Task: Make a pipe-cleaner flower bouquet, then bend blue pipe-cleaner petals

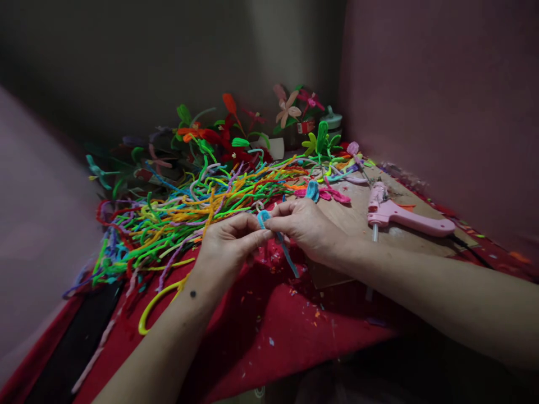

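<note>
Between my two hands is a light blue pipe cleaner [289, 259], bent into a small loop at the top with a loose tail hanging down. My left hand [233, 238] pinches it from the left, thumb and forefinger together. From the other side my right hand [305, 224] pinches the same piece near the loop, so part of it is hidden by the fingers. Just beyond the right hand lies a folded blue pipe-cleaner petal [312, 191], beside pink petals [334, 195]. A large heap of coloured pipe cleaners [168, 219] spreads behind and left of my hands.
A pink glue gun [404, 216] rests on a brown board [345, 210] at the right, its cord trailing right. Finished pipe-cleaner flowers [287, 108] stand along the wall near a lidded jar [332, 120]. Yellow scissor handles [162, 303] lie by my left wrist on the red cloth [261, 348].
</note>
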`<state>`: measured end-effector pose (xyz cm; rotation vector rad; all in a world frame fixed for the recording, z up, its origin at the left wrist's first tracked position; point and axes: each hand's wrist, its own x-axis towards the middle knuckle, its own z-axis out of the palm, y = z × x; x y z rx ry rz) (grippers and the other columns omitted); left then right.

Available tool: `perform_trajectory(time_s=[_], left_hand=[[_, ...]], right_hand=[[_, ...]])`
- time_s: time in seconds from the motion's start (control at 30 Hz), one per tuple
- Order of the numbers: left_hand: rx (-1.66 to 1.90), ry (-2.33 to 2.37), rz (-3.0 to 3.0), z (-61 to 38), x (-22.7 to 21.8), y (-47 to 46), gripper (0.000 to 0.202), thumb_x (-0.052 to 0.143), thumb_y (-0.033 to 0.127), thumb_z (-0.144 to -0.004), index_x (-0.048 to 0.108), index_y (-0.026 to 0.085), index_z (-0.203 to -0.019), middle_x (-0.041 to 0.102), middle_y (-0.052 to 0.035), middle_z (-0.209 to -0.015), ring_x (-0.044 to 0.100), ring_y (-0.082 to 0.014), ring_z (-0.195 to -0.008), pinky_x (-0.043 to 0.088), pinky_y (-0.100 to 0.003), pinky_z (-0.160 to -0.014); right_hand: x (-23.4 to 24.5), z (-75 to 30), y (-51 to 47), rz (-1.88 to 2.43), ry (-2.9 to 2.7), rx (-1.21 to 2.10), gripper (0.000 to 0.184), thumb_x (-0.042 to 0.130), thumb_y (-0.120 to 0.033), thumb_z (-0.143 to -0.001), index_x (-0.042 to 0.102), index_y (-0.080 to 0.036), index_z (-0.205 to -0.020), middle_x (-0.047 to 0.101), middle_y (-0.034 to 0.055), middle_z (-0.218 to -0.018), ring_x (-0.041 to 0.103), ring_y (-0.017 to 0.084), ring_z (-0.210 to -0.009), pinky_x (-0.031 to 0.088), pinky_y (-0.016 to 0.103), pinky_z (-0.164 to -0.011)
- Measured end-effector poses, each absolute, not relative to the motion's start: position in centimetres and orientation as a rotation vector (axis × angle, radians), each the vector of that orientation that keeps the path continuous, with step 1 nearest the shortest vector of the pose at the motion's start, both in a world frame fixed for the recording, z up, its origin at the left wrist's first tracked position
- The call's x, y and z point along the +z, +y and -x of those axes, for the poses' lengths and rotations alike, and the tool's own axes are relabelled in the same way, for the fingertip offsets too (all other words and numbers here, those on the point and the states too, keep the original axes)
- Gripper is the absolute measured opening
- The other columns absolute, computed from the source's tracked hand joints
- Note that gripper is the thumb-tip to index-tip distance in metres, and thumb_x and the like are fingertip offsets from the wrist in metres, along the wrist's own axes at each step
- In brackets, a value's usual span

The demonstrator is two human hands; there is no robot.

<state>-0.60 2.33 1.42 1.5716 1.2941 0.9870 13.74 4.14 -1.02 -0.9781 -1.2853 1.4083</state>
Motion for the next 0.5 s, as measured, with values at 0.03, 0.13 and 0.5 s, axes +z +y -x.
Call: perform_trajectory(time_s=[0.03,0.13,0.5], left_hand=[[0.994,1.308,-1.568,0.59,1.36,2.33,0.022,0.075,0.024,-0.064,0.056,0.015,-0.058,0.050,0.0056,-0.047,0.043,-0.0055,-0.042,0.034,-0.017,-0.042],[1.000,1.246,-1.485,0.59,1.22,2.25,0.021,0.073,0.028,-0.068,0.056,0.016,-0.064,0.054,0.0052,-0.049,0.046,-0.0062,-0.041,0.036,-0.018,-0.042],[1.006,1.093,-1.313,1.08,0.89,2.81,0.018,0.072,0.027,-0.069,0.058,0.017,-0.073,0.055,0.0058,-0.054,0.049,-0.0057,-0.041,0.040,-0.016,-0.040]], right_hand=[[-0.97,-13.72,4.13,0.968,-1.271,1.429,0.012,0.059,-0.018,-0.062,0.053,-0.014,-0.052,0.044,-0.0053,-0.045,0.036,0.006,-0.043,0.025,0.022,-0.043],[-0.69,-13.72,4.10,0.948,-1.243,1.445,0.014,0.061,-0.018,-0.062,0.052,-0.014,-0.052,0.043,-0.0061,-0.045,0.035,0.005,-0.042,0.026,0.022,-0.043],[-0.69,-13.77,4.17,0.953,-1.242,1.436,0.014,0.062,-0.016,-0.063,0.054,-0.014,-0.052,0.044,-0.0064,-0.044,0.035,0.005,-0.041,0.026,0.022,-0.043]])
